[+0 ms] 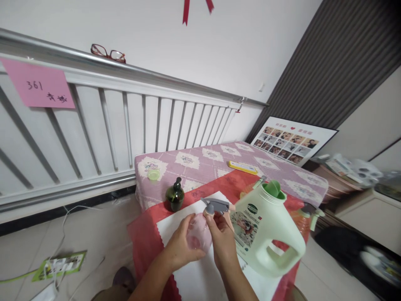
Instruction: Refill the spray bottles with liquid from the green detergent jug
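A pink see-through spray bottle (pixel 200 234) with a grey trigger head (pixel 217 205) is between my two hands over the white cloth. My left hand (pixel 181 246) wraps round the bottle's body from the left. At its neck, the fingers of my right hand (pixel 223 239) are closed on the spray head's collar. Close by on the right stands a large pale green jug (pixel 266 225) with a label and an uncapped mouth, a green piece showing inside it. A dark green pump bottle (pixel 174 195) stands to the left, beyond my hands.
Behind the jug is an orange spray bottle (pixel 302 221), partly hidden. A light green cap (pixel 153 174) and a yellow box (pixel 242 167) lie on the patterned tablecloth (pixel 213 154). A white radiator (pixel 150 121) runs along the wall. Cables and a power strip (pixel 59 265) lie on the floor.
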### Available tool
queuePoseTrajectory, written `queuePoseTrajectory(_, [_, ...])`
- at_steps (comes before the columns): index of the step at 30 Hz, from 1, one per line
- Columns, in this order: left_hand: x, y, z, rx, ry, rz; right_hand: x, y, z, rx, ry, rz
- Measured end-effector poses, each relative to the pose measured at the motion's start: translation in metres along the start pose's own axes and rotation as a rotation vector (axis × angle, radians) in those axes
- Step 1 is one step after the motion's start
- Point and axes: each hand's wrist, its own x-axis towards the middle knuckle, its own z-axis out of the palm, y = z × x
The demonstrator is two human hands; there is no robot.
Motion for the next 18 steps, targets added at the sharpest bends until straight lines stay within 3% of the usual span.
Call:
queuePoseTrajectory(8, [0.001,0.004,0.001,0.258,0.132,0.076,0.001,-0.001,0.010,-0.017,0.052,0.028])
queuePoseTrajectory(15, [0.002,0.002,-0.001,0.323,0.183,0.091,-0.005,-0.011,0.010,0.017,-0.136,-0.010])
queuePoseTrajectory(18, [0.001,0.003,0.000,0.394,0.209,0.119,-0.002,-0.008,0.011,0.059,-0.025,-0.029])
